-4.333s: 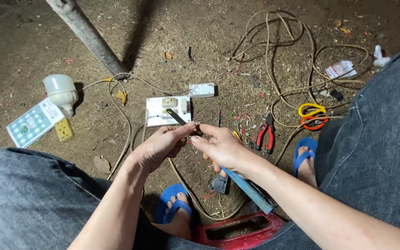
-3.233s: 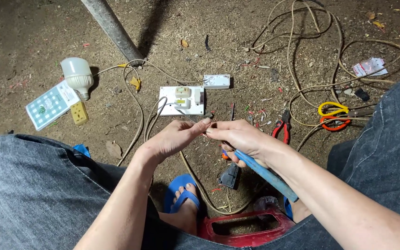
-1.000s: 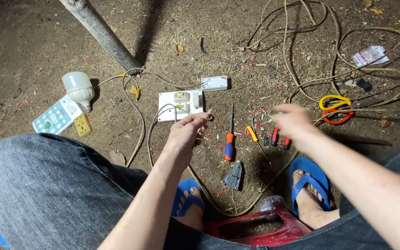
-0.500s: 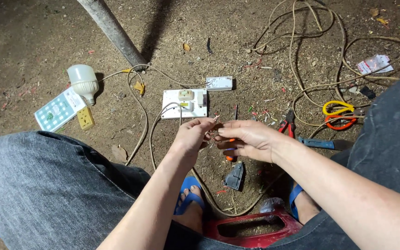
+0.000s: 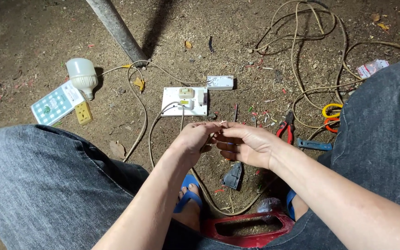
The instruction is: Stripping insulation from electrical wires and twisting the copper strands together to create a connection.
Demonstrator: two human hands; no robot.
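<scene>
Your left hand (image 5: 195, 139) and right hand (image 5: 246, 144) both pinch the thin wire end (image 5: 221, 123) just below the white switchboard (image 5: 184, 101). It looks light and bendy, so pinch close to the tip.

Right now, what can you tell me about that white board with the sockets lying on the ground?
The white switchboard is a flat rectangular plate that looks like plastic, lying face up on the dirt beyond both hands. It carries a pale socket and a switch near its top. A beige cable loops to its front. Neither hand touches it.
</scene>
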